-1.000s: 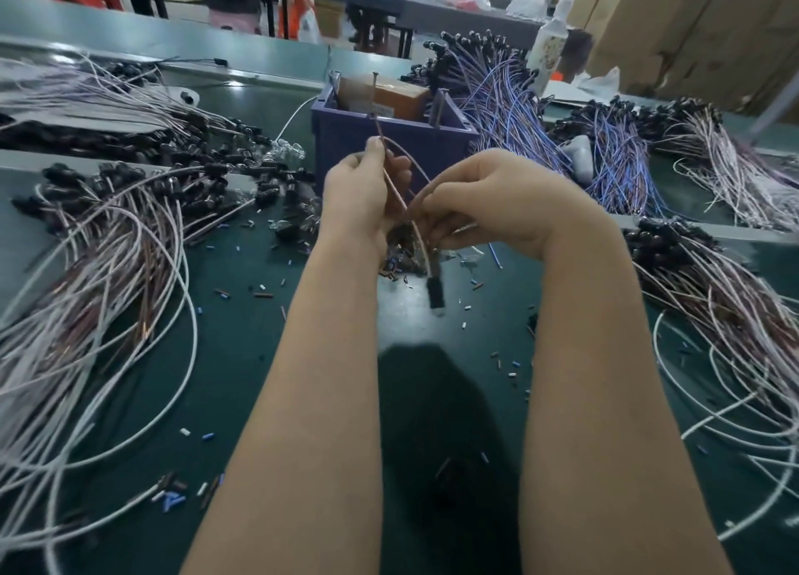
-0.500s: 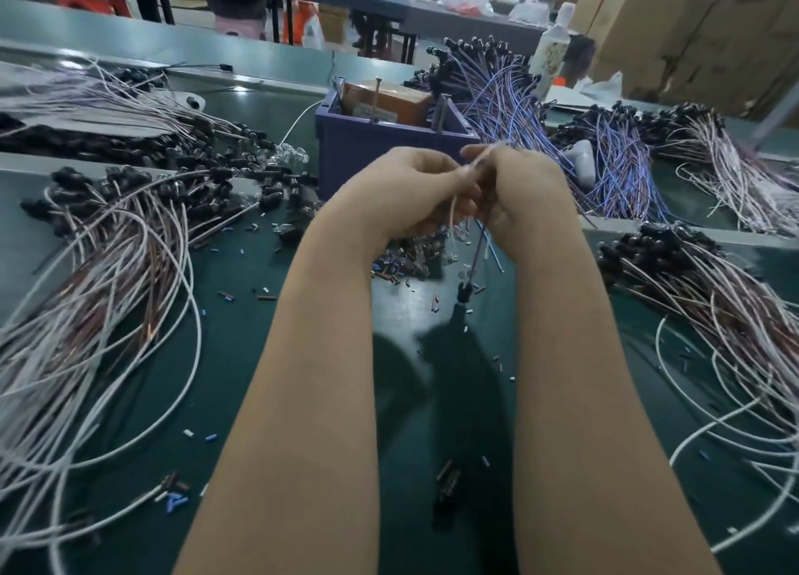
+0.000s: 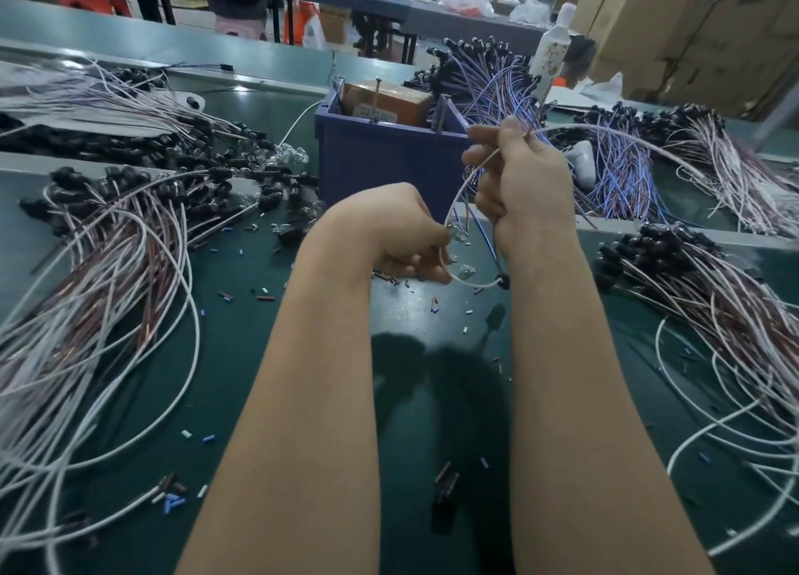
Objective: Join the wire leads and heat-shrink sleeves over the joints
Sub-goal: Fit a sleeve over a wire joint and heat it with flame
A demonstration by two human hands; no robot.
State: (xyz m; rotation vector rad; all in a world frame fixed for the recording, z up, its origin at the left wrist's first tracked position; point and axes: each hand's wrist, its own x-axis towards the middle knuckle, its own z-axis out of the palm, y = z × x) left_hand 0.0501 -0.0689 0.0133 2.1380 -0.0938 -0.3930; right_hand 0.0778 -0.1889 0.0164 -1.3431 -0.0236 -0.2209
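Both hands were curled round one white wire (image 3: pixel 473 284): pinched low by the left hand (image 3: pixel 397 232), gripped higher by the right hand (image 3: pixel 525 181), and looped between them just above the green table (image 3: pixel 259 358).

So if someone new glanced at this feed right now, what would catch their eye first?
Most likely the two hands at centre. The right hand is held high and grips a white wire, which loops down to the left hand, and that hand pinches it just above the green table. Next come the big wire heap fanned out on the left, with another on the right, and the blue bin just behind the hands.
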